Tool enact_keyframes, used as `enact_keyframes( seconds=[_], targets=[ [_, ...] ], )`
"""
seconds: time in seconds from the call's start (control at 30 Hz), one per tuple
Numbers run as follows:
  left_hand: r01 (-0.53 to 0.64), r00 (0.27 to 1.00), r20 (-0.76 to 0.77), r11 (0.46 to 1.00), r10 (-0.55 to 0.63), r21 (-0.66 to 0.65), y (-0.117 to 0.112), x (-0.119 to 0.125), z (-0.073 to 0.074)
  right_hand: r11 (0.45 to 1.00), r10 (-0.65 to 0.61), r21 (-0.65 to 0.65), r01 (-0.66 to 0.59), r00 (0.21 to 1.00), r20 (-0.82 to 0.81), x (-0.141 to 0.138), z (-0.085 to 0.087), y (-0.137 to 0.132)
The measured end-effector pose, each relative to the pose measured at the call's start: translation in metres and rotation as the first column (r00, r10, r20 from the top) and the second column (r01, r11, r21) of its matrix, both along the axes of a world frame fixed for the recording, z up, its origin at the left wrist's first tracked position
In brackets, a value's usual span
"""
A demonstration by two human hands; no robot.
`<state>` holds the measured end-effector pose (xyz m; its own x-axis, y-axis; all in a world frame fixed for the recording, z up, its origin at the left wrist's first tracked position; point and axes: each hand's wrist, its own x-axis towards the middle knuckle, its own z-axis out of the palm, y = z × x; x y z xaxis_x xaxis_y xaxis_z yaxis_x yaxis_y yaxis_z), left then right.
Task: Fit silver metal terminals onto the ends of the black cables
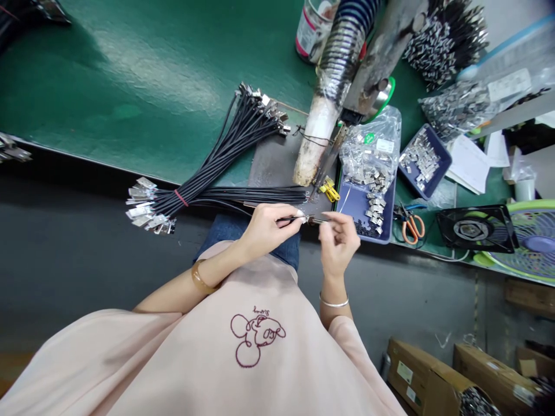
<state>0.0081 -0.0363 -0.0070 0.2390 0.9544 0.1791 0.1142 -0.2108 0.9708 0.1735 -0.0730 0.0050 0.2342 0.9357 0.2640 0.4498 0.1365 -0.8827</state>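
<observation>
My left hand (pixel 274 228) pinches the end of a black cable (pixel 284 219) between thumb and fingertips, just past the table's front edge. A small metal connector (pixel 309 219) sits at that cable end, between my two hands. The fingers of my right hand (pixel 339 238) are closed on a thin dark metal piece (pixel 319 221) that meets the connector; its exact kind is too small to tell. Behind my hands lies a bundle of black cables (pixel 203 164) with metal connectors, tied with a red band (pixel 181 197). More bare-ended cables (pixel 260 195) stretch toward a narrow metal rod (pixel 326 164).
A ribbed hose (pixel 347 40) with a stained white nozzle (pixel 309 153) hangs over the table beside the rod. To the right are yellow clips (pixel 330 189), a blue tray (pixel 347 199) of metal shells, a smaller tray (pixel 422 164), orange-handled scissors (pixel 413 228) and a black fan (pixel 477 229).
</observation>
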Motion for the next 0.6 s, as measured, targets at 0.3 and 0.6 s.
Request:
enact_keyframes(
  seconds=[0.3, 0.6],
  targets=[
    [0.034, 0.986, 0.168, 0.962, 0.012, -0.270, 0.014, 0.001, 0.007, 0.998, 0.005, 0.069, -0.012, 0.995, 0.103, -0.003, 0.001, 0.000],
    [0.011, 0.971, 0.230, 0.948, 0.066, -0.318, 0.020, 0.007, 0.007, 0.991, 0.104, -0.068, -0.113, 0.987, -0.125, -0.008, -0.002, 0.018]
  ],
)
